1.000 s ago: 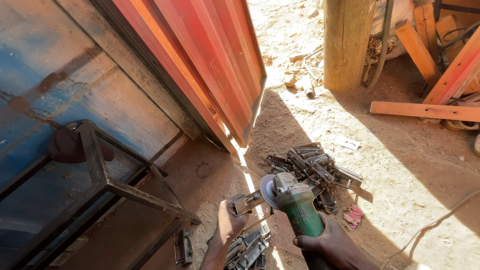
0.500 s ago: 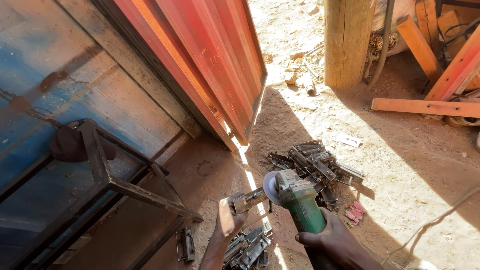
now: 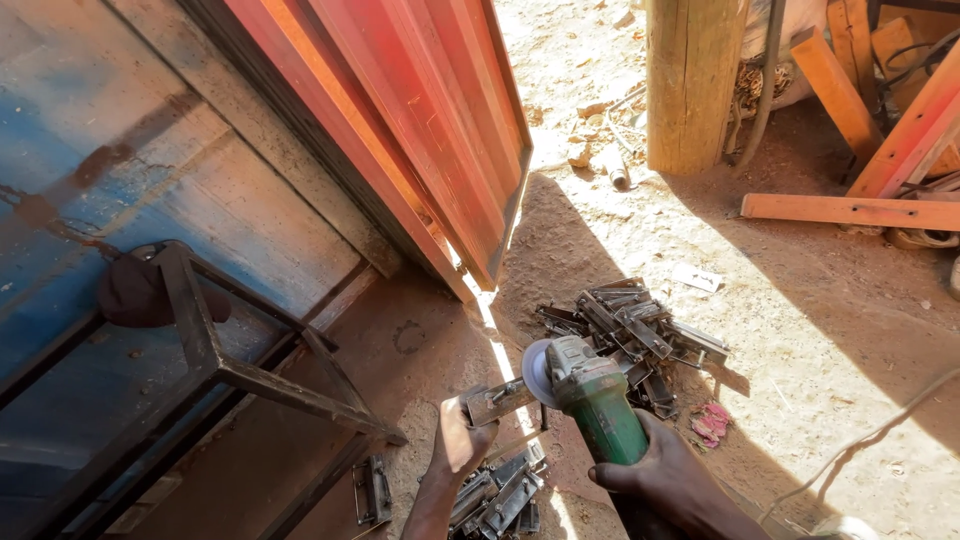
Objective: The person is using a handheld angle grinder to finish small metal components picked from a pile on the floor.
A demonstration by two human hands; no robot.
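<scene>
My right hand [image 3: 665, 470] grips the green body of an angle grinder [image 3: 590, 395], whose disc [image 3: 537, 372] points left. My left hand [image 3: 460, 440] holds a small flat metal piece [image 3: 498, 402] up against the disc. Below my hands lies a heap of similar metal pieces [image 3: 500, 495]. A second, larger heap of metal pieces [image 3: 630, 330] sits on the sandy ground just beyond the grinder.
A dark steel frame [image 3: 230, 370] stands at the left against a blue wall, with a dark cap [image 3: 135, 290] on it. A red metal door [image 3: 420, 130] leans open. A wooden post [image 3: 690, 85] and orange planks [image 3: 850, 210] stand at the far right. A cable [image 3: 860, 440] crosses the ground.
Both hands have shifted slightly with the grinder and the metal piece, the piece now resting closer to the disc. The view has barely moved.
</scene>
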